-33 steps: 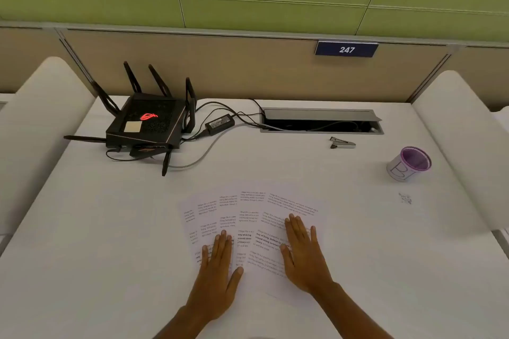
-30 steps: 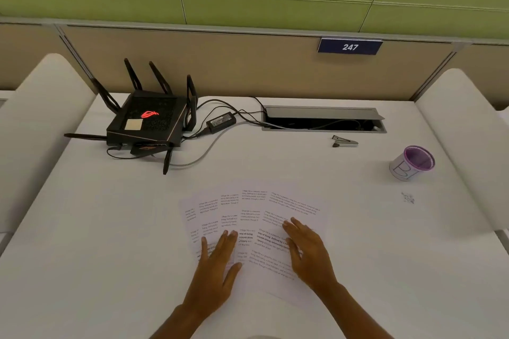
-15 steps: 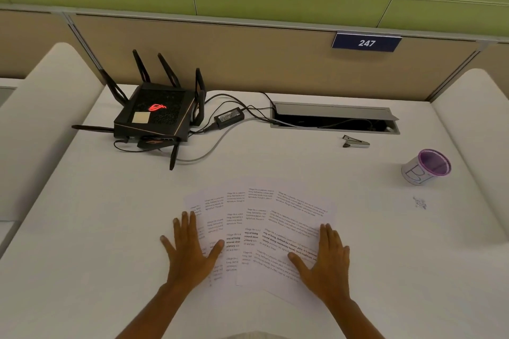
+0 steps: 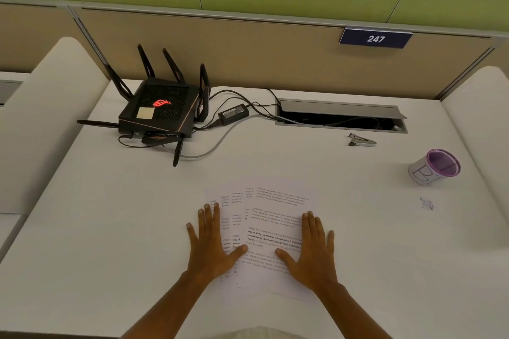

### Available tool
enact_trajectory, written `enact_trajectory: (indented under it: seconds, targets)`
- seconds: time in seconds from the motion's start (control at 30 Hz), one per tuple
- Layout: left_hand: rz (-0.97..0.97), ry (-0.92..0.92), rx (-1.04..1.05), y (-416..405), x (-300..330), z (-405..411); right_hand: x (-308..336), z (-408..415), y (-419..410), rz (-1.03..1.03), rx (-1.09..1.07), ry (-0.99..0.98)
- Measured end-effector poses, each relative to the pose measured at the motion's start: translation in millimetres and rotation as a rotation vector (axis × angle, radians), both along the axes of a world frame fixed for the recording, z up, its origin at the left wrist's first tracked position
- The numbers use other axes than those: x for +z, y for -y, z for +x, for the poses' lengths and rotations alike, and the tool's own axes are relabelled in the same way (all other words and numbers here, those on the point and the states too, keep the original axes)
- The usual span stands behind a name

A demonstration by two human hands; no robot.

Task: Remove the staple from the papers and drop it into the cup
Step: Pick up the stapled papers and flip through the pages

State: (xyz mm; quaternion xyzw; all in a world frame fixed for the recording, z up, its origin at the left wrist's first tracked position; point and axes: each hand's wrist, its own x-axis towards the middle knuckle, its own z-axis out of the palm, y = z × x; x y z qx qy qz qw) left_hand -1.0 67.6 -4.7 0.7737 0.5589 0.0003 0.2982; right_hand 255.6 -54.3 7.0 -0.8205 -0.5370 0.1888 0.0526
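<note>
Several printed white papers (image 4: pixel 271 217) lie overlapped on the white desk in front of me. My left hand (image 4: pixel 210 242) presses flat on their left edge and my right hand (image 4: pixel 311 249) presses flat on their right edge, fingers spread, holding nothing. I cannot make out a staple in the sheets. A small metal staple remover (image 4: pixel 361 141) lies at the back right, near the cable hatch. The white cup (image 4: pixel 433 166) with a purple rim stands at the far right.
A black router (image 4: pixel 161 111) with antennas, its power brick (image 4: pixel 233 113) and cables occupy the back left. An open cable hatch (image 4: pixel 340 115) is set into the desk at the back. A small scribbled mark (image 4: pixel 427 203) sits below the cup. Padded dividers flank both sides.
The hands first slid apart from the middle of the fanned sheets to their outer edges. Since then the sheets have been pushed closer together into a tighter pile.
</note>
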Motion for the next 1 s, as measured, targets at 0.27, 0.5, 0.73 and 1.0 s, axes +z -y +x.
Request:
enact_trajectory:
  seconds: [0.27, 0.5, 0.73, 1.0]
  targets:
    - [0.005, 0.044, -0.023, 11.1, -1.6, 16.7, -3.8, -15.3, -2.3, 0.007, 0.098, 0.002]
    - [0.019, 0.067, -0.035, 16.7, -3.7, 20.1, -6.9, -28.9, 4.6, 0.029, 0.145, 0.004]
    - [-0.025, 0.083, -0.079, 21.9, 11.0, 29.1, -11.7, -29.8, 8.9, 0.027, 0.137, -0.007]
    - [-0.122, 0.460, 0.237, 51.9, 46.7, 51.1, -8.2, -27.2, 8.6, 0.020, 0.120, -0.029]
